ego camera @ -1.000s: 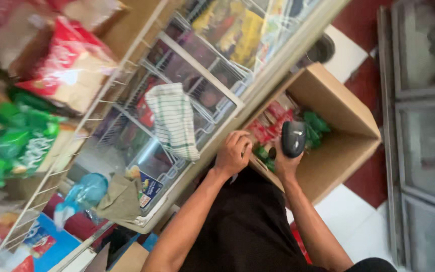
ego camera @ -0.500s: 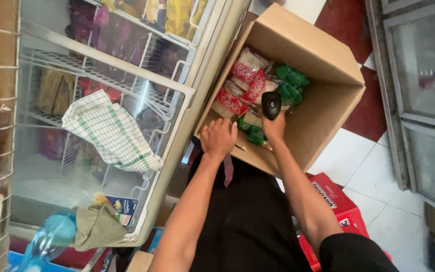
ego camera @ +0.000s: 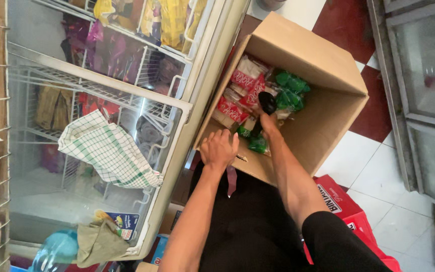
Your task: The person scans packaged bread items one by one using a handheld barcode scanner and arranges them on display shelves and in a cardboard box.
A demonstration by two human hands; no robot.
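Packets (ego camera: 237, 98) (red-and-white, plus green ones (ego camera: 290, 90)) lie in the cardboard box (ego camera: 323, 126) beside the freezer (ego camera: 177, 108); none looks lifted out. Your left hand (ego camera: 219, 148) rests spread on its near rim, your right hand (ego camera: 267, 121) grips a black scanner (ego camera: 266, 102) inside.

Lighting: soft daylight is filling the scene evenly, brightest on the white floor tiles (ego camera: 373, 166). Glare: pale reflections are washing over the freezer's glass lid (ego camera: 76, 201) and dulling what lies under it. Shadows: the inside of the cardboard box (ego camera: 323, 60) is sitting in mild shade. Sharpness: slight motion blur is softening the whole frame; the left edge is smearing and bending most.
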